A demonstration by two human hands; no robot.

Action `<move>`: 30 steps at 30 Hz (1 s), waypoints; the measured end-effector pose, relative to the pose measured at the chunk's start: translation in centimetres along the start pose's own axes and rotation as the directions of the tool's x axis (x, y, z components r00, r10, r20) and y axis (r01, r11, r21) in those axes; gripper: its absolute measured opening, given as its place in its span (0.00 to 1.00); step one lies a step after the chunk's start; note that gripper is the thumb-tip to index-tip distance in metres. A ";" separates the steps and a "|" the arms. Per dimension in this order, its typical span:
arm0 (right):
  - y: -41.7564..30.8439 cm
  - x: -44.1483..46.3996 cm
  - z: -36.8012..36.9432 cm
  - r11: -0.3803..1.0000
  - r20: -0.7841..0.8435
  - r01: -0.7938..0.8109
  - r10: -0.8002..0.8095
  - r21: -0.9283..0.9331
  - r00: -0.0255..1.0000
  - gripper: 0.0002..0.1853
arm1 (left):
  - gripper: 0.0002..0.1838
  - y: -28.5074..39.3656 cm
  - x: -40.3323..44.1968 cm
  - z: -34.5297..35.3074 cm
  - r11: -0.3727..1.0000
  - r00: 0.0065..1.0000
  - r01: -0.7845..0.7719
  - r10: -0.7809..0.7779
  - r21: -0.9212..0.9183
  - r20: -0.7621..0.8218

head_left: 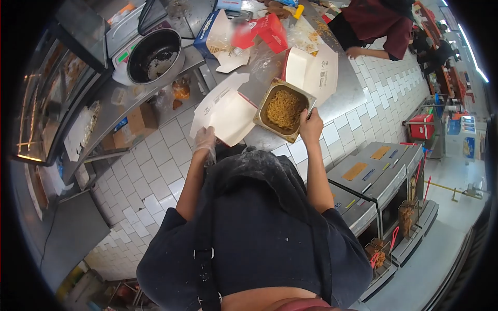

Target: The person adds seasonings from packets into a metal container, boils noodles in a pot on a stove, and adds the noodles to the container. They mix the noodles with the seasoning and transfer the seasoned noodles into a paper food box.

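Note:
My left hand (204, 141), in a clear plastic glove, is closed on the near edge of an open paper takeout box (233, 116), white inside with its lid flap folded back. My right hand (311, 127) looks bare and grips the right rim of a square metal pan (265, 124). Cooked noodles (284, 109) lie in the pan, which is held over the counter's near edge, close beside the box. Behind the pan, a second open takeout box (306, 70) stands on the steel counter (345, 96).
A black pot (155, 57) sits at the left by a scale. Red (267, 33) and blue (210, 33) boxes stand at the counter's back. Another person (376, 26) is at the far right. Steel fryers (373, 166) with hanging baskets are at my right.

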State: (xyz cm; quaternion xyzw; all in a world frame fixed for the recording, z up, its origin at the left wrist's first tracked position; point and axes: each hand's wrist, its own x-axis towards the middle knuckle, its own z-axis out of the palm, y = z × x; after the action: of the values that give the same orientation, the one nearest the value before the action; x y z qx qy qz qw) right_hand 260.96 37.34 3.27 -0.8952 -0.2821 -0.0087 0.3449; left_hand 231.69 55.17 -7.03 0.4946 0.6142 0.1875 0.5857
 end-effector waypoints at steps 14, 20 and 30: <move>6.3 -1.0 2.0 0.943 0.151 -0.236 0.205 0.234 0.967 0.29 | 0.24 1.0 1.3 -3.2 0.864 0.855 0.389 -0.208 -0.320 0.475; 3.0 5.1 -1.3 0.998 0.312 0.069 -0.069 0.011 0.948 0.30 | 0.25 3.6 0.4 -3.8 0.941 0.884 0.274 -0.166 -0.198 0.437; 4.2 -0.3 0.9 0.996 0.373 0.073 -0.089 0.057 0.924 0.15 | 0.29 1.5 1.2 -4.0 0.939 0.895 0.245 -0.124 -0.240 0.428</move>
State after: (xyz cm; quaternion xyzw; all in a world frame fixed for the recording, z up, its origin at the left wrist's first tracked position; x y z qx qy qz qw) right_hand 262.66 35.25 -0.09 -0.8606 -0.3797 0.1541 0.3025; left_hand 228.82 58.24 -5.50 0.3711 0.4895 0.1106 0.7813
